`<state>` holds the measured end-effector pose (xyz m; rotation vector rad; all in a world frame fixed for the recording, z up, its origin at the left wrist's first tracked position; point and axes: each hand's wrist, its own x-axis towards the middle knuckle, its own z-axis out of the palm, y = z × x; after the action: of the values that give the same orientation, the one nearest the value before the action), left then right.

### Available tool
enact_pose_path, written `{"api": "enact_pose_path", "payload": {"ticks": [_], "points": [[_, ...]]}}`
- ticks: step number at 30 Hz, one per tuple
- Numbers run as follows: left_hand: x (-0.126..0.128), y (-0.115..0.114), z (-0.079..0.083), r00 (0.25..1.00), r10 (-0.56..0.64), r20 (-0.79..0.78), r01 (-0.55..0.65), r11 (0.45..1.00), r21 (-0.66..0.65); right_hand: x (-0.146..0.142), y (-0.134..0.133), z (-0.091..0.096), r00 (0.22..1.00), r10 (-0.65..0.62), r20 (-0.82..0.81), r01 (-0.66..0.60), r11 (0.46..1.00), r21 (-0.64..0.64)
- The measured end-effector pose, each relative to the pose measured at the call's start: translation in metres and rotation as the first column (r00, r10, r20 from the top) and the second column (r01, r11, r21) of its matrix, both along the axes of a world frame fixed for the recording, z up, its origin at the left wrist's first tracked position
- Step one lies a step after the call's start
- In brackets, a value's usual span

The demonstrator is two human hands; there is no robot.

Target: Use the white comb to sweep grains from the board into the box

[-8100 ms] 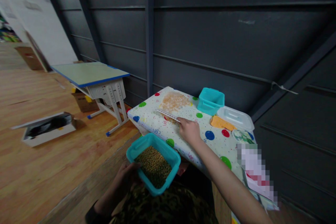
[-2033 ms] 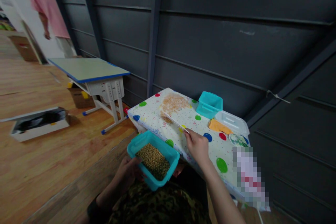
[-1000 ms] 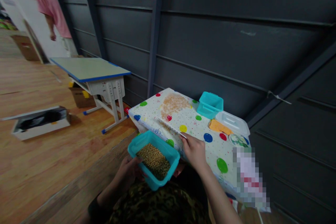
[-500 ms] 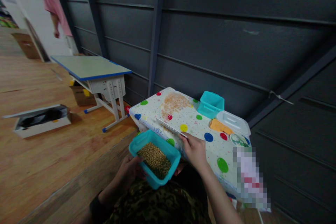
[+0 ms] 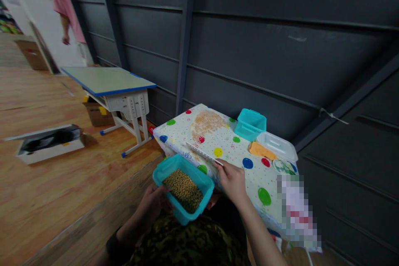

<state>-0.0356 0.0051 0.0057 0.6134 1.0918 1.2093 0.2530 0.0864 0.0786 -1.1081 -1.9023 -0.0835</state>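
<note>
My left hand [image 5: 153, 204] grips the near left rim of a teal plastic container [image 5: 204, 175], its fingers closed. Round tan beans [image 5: 183, 189] that look like soybeans lie inside, and the container is held just off the table's near edge. In my right hand [image 5: 233, 181] is a thin, flat white strip [image 5: 202, 152], seen almost edge-on, so its exact kind is unclear. The strip lies low over the cloth behind the container, with a few small tan bits [image 5: 195, 156] beside it. Farther back, a patch of tan grains [image 5: 207, 122] is spread on the cloth.
A dotted cloth covers the table [image 5: 254, 183]. Along its back right are a second teal container [image 5: 251, 124], a clear lid [image 5: 279, 145] and an orange cloth [image 5: 262, 149]. A desk [image 5: 109, 80] and open box [image 5: 51, 145] stand left. A person in pink [image 5: 69, 12] is farther off.
My right hand and the flat strip have shifted very slightly toward me. The container and my left hand hold their place.
</note>
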Motion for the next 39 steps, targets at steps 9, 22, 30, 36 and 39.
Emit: {"api": "enact_pose_path", "payload": {"ticks": [9,22,30,36,39], "points": [[0.001,0.0,0.002,1.0,0.018,0.01,-0.018,1.0,-0.004,-0.001,0.004,-0.001,0.999,-0.018,0.04,0.019,1.0,-0.024],[0.005,0.0,0.013,1.0,0.016,-0.007,-0.016,0.999,-0.034,0.0,0.003,0.003,0.999,0.039,-0.008,-0.039,0.996,-0.085],[0.004,0.001,0.01,1.0,0.024,-0.007,-0.024,0.999,-0.04,0.017,-0.018,0.016,0.992,-0.127,0.013,0.126,0.991,0.04],[0.006,-0.001,0.011,0.999,0.052,0.009,-0.052,0.998,-0.039,0.04,-0.065,0.018,0.939,-0.326,0.114,0.301,0.934,0.19],[0.007,0.0,0.015,0.998,0.058,-0.009,-0.058,0.997,-0.051,0.034,-0.081,0.016,0.935,-0.309,0.175,0.279,0.944,0.174]]}}
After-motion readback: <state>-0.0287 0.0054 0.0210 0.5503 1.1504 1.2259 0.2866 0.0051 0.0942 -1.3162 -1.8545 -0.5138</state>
